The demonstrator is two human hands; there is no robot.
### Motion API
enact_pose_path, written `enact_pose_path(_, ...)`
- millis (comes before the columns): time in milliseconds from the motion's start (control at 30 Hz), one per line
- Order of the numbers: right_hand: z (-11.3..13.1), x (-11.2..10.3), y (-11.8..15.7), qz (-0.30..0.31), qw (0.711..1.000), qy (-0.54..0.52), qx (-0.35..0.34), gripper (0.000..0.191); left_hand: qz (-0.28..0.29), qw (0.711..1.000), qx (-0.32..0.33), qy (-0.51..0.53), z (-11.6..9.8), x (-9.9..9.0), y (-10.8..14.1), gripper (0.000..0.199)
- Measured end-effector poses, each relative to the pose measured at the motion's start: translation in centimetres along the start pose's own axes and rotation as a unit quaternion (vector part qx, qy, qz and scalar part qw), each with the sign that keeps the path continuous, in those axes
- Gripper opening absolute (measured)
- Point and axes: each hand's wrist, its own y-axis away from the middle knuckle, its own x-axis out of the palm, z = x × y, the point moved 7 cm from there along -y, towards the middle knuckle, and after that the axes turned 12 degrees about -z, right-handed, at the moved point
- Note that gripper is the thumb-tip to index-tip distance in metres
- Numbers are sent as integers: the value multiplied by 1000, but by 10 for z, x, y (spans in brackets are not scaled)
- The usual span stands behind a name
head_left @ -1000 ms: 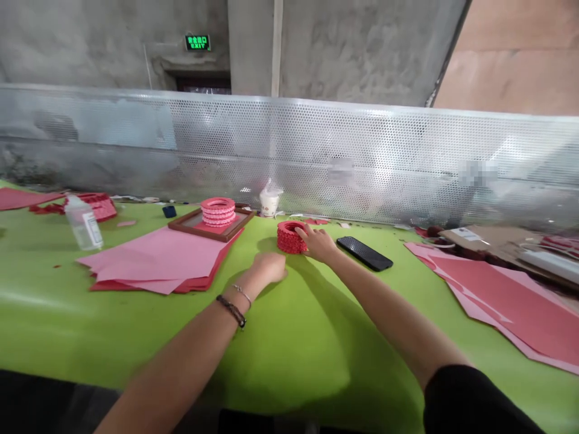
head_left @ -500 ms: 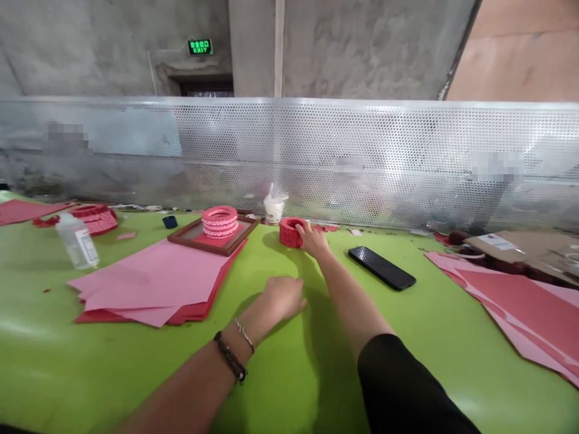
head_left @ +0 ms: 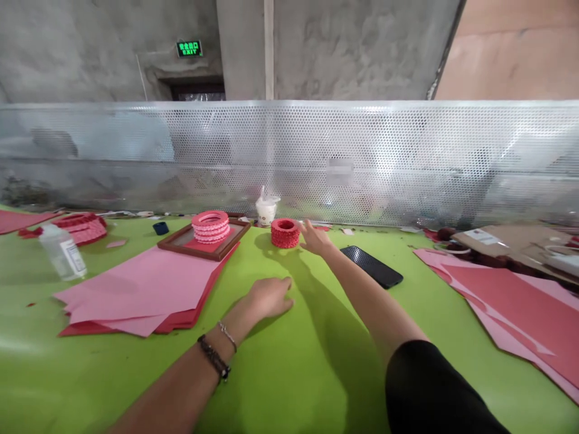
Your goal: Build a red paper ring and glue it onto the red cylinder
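Note:
A stack of red scalloped paper rings [head_left: 284, 234] stands on the green table, near its far side. Just to the right of that stack is my right hand [head_left: 315, 239], fingers apart and holding nothing; whether a fingertip still touches the rings I cannot tell. Closer to me, my left hand [head_left: 270, 296] hovers low over the table with thumb and forefinger apart and nothing between them. Pink paper rings [head_left: 210, 227] are stacked on a brown wooden frame [head_left: 169, 245] to the left. Sheets of pink paper [head_left: 136, 289] lie in front of the frame, over red ones.
A black phone [head_left: 373, 266] lies right of my right forearm. Behind the red rings stands a white cup [head_left: 266, 208]. A clear bottle [head_left: 63, 253] leans at the left. More pink and red sheets [head_left: 511, 301] lie at the right. A perforated metal screen [head_left: 289, 157] borders the table's back.
My right hand has let go of the red ring stack and moved slightly off to its right. My left hand's fingers have spread a little. The whole view has shifted slightly.

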Motion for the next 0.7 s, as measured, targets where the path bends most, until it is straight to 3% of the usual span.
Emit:
enact_pose_path(133, -15, -16, 31, 20, 999, -26, -15, 62, 1, 1000, 2, 0, 2, -2, 1, 37)
enact_pose_path(300, -17, -29, 101, 65, 993, -73, -66, 53, -12, 1000, 6, -8, -4, 5, -1, 36)
enact_pose_path(433, -31, -46, 147, 18, 989, -132, -59, 42, -17, 999, 2, -29, -13, 8, -5, 37)
enact_pose_path(600, -57, -45, 159, -8, 976, -217, 11, 32, 57, 997, 46, -11, -5, -13, 13, 33)
enact_pose_path(700, -55, -40, 156, 6, 974, -228, 6, 30, 46, 998, 44, -18, 28, -41, 34, 40)
